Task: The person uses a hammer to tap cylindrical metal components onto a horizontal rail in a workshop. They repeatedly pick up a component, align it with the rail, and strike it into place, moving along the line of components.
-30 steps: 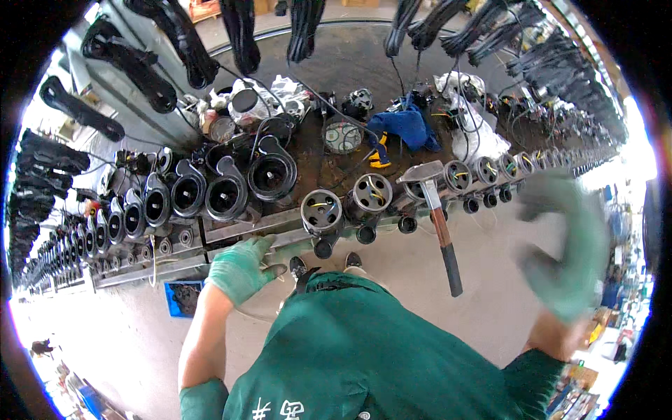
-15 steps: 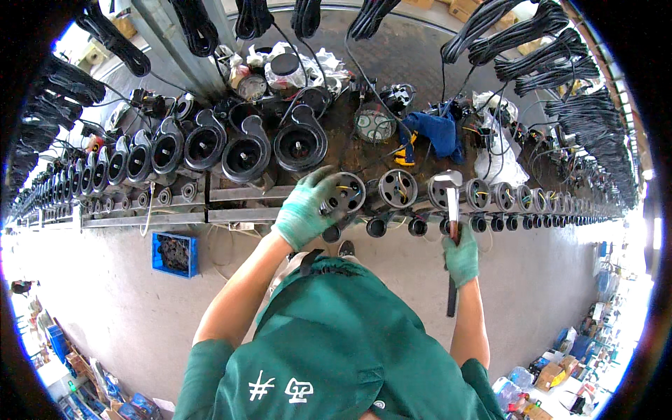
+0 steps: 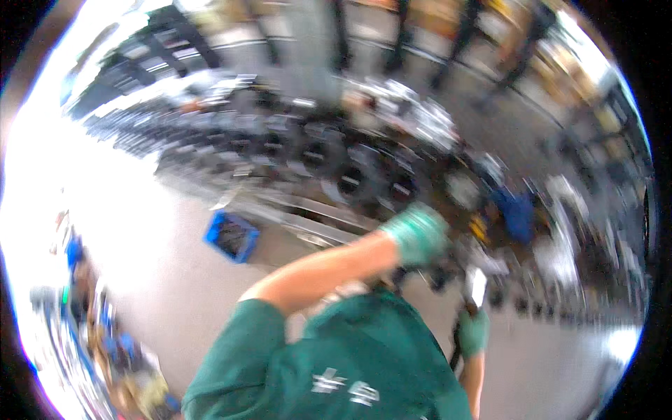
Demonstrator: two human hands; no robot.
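Frame heavily motion-blurred. Right hand (image 3: 474, 331), in a green glove, is clenched around the dark handle of a metal-headed hammer (image 3: 475, 285), head upright just above the fist, near the front edge of the long workbench (image 3: 308, 217). Left hand (image 3: 420, 233), also gloved, rests at that edge among blurred round black parts; its grip cannot be told. A blue rectangular crate (image 3: 232, 236) sits on the floor below.

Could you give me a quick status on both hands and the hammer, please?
Left hand gloved, reaching to the blurred bench parts; grasp unclear. Right hand gripping the hammer, head up. Picture motion-blurred; nothing seen blocking.
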